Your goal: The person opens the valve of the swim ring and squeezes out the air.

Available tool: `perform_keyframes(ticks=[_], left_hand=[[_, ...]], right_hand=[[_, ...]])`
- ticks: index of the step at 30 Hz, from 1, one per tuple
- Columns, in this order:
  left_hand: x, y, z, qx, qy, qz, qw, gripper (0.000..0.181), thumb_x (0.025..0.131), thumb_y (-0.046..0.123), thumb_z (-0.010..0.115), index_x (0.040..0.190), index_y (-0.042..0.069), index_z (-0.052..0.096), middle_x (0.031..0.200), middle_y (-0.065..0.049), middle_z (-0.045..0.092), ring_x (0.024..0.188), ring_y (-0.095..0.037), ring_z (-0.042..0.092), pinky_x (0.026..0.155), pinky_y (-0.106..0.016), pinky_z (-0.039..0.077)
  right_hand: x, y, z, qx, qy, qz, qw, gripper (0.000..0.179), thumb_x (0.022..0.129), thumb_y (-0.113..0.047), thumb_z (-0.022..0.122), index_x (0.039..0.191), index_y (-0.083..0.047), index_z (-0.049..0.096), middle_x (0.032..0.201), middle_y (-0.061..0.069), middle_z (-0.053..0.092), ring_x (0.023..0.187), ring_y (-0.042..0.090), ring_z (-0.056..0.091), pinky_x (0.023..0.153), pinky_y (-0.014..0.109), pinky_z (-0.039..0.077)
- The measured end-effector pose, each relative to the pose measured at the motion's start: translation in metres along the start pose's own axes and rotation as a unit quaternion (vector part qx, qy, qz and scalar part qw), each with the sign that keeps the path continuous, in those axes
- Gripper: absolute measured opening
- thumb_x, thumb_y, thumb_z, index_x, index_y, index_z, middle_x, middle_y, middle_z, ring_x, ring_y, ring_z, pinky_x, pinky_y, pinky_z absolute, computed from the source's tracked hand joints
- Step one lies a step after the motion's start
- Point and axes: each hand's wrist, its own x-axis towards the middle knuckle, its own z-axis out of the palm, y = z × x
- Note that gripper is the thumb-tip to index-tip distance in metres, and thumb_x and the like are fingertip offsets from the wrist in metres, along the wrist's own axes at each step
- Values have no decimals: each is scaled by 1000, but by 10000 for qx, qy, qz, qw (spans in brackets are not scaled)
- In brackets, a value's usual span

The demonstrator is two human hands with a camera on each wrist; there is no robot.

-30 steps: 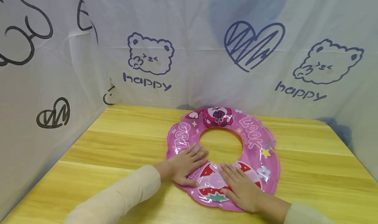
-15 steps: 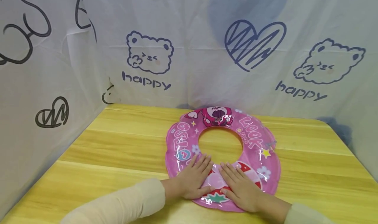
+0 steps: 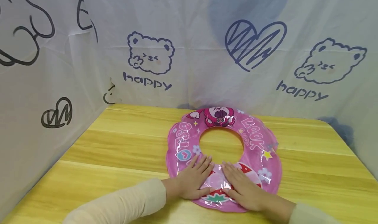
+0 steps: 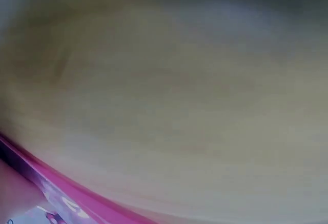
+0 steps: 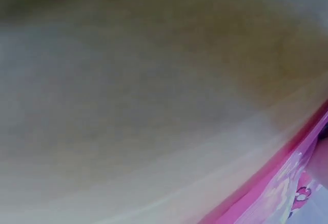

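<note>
A pink inflatable swim ring (image 3: 265, 166) lies flat on the wooden table, printed with a bear, stars, flowers and a strawberry; its outline looks wrinkled. My left hand (image 3: 195, 178) rests palm down on the near left part of the ring, fingers straight and pointing to the hole. Beside it, my right hand (image 3: 243, 188) presses on the near right part over the strawberry print, also with straight fingers. The thumbs point towards each other, a small gap apart. Both wrist views are mostly blurred tabletop, with the ring's pink edge (image 4: 97, 201) in a lower corner.
The yellow wood-grain table (image 3: 118, 145) extends to both sides of the ring. White cloth (image 3: 200, 73) with drawn bears, hearts and the word "happy" hangs behind the table's far edge and along the left and right sides. The ring's far rim lies close to the back cloth.
My left hand has slid right and slightly nearer along the ring, to beside my right hand, uncovering the blue heart print. The right hand stays nearly in place.
</note>
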Motion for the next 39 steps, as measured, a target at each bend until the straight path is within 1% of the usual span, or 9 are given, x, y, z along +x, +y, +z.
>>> perform_keyframes(ticks=[2, 5, 8, 11, 14, 21, 29, 33, 39], left_hand=[[0, -5, 2, 140, -7, 155, 9998, 74, 95, 56, 29, 148, 5, 20, 156, -14, 12, 145, -28, 10, 117, -48, 8], [-1, -14, 4, 397, 36, 415, 9983, 74, 95, 57, 28, 148, 6, 20, 156, -13, 12, 145, -27, 10, 118, -47, 8], [-2, -21, 1, 626, 26, 590, 9963, 74, 94, 58, 28, 148, 7, 20, 156, -12, 12, 145, -26, 11, 118, -47, 9], [-3, -22, -6, 1058, 4, 681, 9921, 71, 95, 56, 28, 148, 9, 21, 156, -10, 13, 145, -24, 10, 118, -46, 10], [-2, -12, -11, 1184, 37, 705, 9904, 64, 97, 46, 30, 148, 9, 23, 156, -10, 15, 145, -24, 11, 117, -46, 12], [0, 17, -3, -154, 66, 234, 9996, 62, 99, 41, 26, 148, 5, 17, 156, -14, 11, 145, -28, 10, 116, -49, 12], [0, 17, 1, -324, 147, 249, 9991, 72, 94, 58, 29, 150, 16, 13, 157, -15, 5, 144, -31, 9, 115, -54, 11], [0, 16, 1, -290, 70, 230, 9993, 73, 93, 60, 28, 150, 18, 13, 157, -13, 6, 144, -30, 10, 115, -54, 11], [1, 14, 3, -373, -51, 265, 9989, 72, 93, 60, 27, 150, 19, 13, 157, -11, 7, 144, -29, 10, 115, -53, 9]], right_hand=[[-2, -3, -4, -64, 26, -13, 10000, 61, 97, -35, 44, 145, 0, 27, 151, 18, 26, 140, 35, 21, 107, 5, -12], [-7, -2, -9, -972, 180, -444, 9941, 62, 95, -41, 46, 143, -4, 33, 151, 13, 31, 144, 24, 16, 111, 10, -11], [-10, 5, -11, -2120, 625, -1109, 9689, 63, 92, -46, 48, 139, -4, 41, 146, 11, 40, 145, 18, 11, 116, 18, -8], [-13, 14, -10, -2438, 954, -1364, 9554, 65, 91, -48, 49, 137, -3, 43, 144, 12, 43, 146, 14, 6, 118, 23, -4], [-15, 20, -8, -2374, 947, -1299, 9580, 67, 90, -48, 49, 138, -1, 41, 144, 13, 42, 145, 16, 10, 118, 23, -3], [-19, 26, -3, -2109, 649, -976, 9705, 68, 92, -46, 49, 141, -1, 36, 147, 15, 37, 142, 22, 21, 116, 21, -7], [-20, 28, 1, -2086, 567, -672, 9740, 68, 92, -48, 47, 142, -4, 35, 149, 13, 35, 146, 20, 6, 115, 29, -18], [-18, 28, 2, -2075, 544, -652, 9746, 68, 91, -49, 48, 142, -5, 35, 149, 12, 35, 143, 29, 18, 115, 31, -19], [-17, 27, -1, -1606, 220, -524, 9854, 66, 93, -46, 46, 144, -7, 32, 151, 12, 31, 134, 40, 31, 112, 23, -21]])
